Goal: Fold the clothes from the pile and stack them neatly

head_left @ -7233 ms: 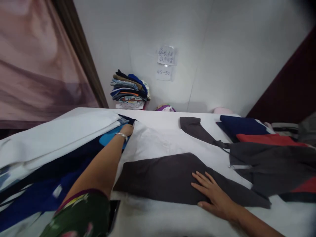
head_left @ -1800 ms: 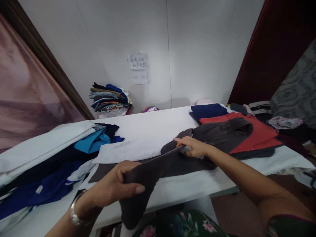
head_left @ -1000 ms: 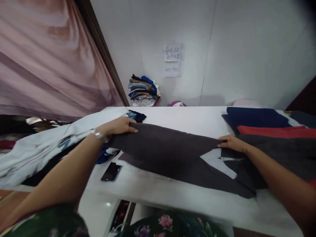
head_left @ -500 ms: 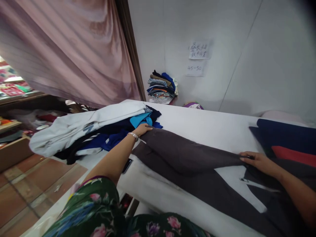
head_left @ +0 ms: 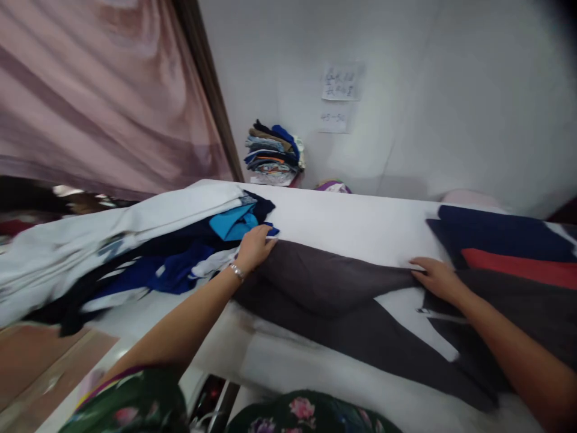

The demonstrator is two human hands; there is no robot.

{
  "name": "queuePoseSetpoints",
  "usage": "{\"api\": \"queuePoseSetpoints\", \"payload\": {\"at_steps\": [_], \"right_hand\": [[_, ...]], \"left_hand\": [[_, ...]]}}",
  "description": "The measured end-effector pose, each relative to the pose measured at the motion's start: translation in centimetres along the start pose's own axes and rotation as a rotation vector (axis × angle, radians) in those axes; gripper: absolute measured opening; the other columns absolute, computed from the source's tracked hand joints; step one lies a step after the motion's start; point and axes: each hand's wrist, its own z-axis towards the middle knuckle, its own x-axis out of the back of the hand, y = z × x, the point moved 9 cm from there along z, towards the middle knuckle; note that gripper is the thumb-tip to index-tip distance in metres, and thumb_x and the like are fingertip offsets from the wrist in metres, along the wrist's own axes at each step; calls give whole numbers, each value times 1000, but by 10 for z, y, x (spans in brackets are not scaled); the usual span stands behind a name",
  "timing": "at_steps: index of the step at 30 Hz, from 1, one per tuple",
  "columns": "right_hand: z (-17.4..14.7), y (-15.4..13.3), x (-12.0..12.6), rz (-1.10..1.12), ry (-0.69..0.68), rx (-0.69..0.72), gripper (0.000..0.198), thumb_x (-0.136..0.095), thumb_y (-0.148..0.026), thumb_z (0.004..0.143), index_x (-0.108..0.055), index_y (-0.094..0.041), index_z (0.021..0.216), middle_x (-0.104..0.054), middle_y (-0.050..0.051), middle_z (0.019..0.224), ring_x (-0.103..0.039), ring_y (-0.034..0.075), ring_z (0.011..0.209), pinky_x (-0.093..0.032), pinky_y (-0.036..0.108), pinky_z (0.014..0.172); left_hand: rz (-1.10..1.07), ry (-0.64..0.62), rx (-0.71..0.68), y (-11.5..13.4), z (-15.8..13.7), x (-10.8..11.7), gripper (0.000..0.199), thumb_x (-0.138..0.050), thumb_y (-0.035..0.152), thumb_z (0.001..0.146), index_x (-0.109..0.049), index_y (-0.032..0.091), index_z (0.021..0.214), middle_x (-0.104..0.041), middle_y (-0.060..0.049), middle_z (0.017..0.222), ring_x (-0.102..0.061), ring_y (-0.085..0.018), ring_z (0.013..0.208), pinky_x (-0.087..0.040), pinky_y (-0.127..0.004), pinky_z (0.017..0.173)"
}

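Note:
A dark grey garment (head_left: 324,282) lies spread across the white table, its full cut not clear. White shows through a gap on its right side, with a small zip pull (head_left: 422,311) close by. At the garment's upper left corner, my left hand (head_left: 255,248) has its fingers closed on the cloth; a bracelet circles the wrist. My right hand (head_left: 436,278) pinches the upper edge farther right, fingertips on the fabric. Left of my left hand is a heap of clothes with a white garment (head_left: 148,210), a bright blue piece (head_left: 234,221) and a dark blue one (head_left: 175,267).
Folded navy cloth (head_left: 500,231) and red cloth (head_left: 518,261) lie at the right. A stack of folded clothes (head_left: 273,150) stands by the wall behind the white table (head_left: 351,219). A pink curtain (head_left: 112,90) hangs at left. Paper notes (head_left: 340,81) are on the wall.
The view has turned slightly to the right, shifting the scene left. My left hand stays at the garment's left corner, with its fingers lower over the cloth. My right hand keeps to the upper edge.

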Motion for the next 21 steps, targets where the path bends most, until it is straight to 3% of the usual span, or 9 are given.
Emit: {"api": "queuePoseSetpoints", "payload": {"at_steps": [3,6,9,13,17,19,21], "right_hand": [[-11,-65,6,30,153,162,43,-44,-43,87,-65,-20,117,-59,12,129,-50,29,125,-35,50,108],[-17,-106,-28,-27,-24,238,53,-47,-49,90,-50,-23,137,-41,10,148,-30,30,140,-22,56,113],[-21,-101,-59,-72,-184,129,60,-44,-52,92,-41,-20,143,-34,11,152,-24,30,142,-16,55,114],[-24,-90,-66,-54,-192,101,62,-43,-53,93,-38,-21,145,-30,11,154,-21,28,144,-12,52,116],[-25,-96,-57,10,-217,68,65,-51,-53,90,-39,-21,145,-28,13,154,-18,29,145,-12,53,116],[-34,-102,-36,48,-147,71,65,-55,-51,87,-41,-22,144,-26,13,155,-16,29,145,-14,54,115],[-53,-103,1,35,13,86,59,-56,-47,87,-45,-23,140,-30,12,154,-18,29,144,-15,55,114]], "left_hand": [[72,-145,-197,34,-15,-33,55,-46,46,89,-51,13,132,-44,-16,145,-33,-29,138,-23,-46,114],[198,-294,-145,24,-24,-69,59,-39,45,90,-46,12,139,-39,-17,149,-29,-31,140,-21,-57,112],[288,-349,-239,17,-23,-85,51,-36,34,89,-54,21,134,-39,-13,150,-28,-33,141,-20,-61,110],[380,-356,-351,18,-19,-85,52,-36,19,81,-63,31,124,-42,-9,148,-29,-36,140,-20,-66,106],[434,-360,-363,22,-20,-82,55,-40,20,77,-62,35,126,-42,-7,148,-30,-35,139,-23,-66,106],[457,-357,-376,21,-20,-83,57,-43,22,74,-62,34,126,-42,-7,148,-31,-36,139,-23,-65,106],[481,-354,-410,18,-17,-85,59,-47,24,70,-61,35,126,-43,-6,147,-30,-36,139,-22,-65,107]]}}
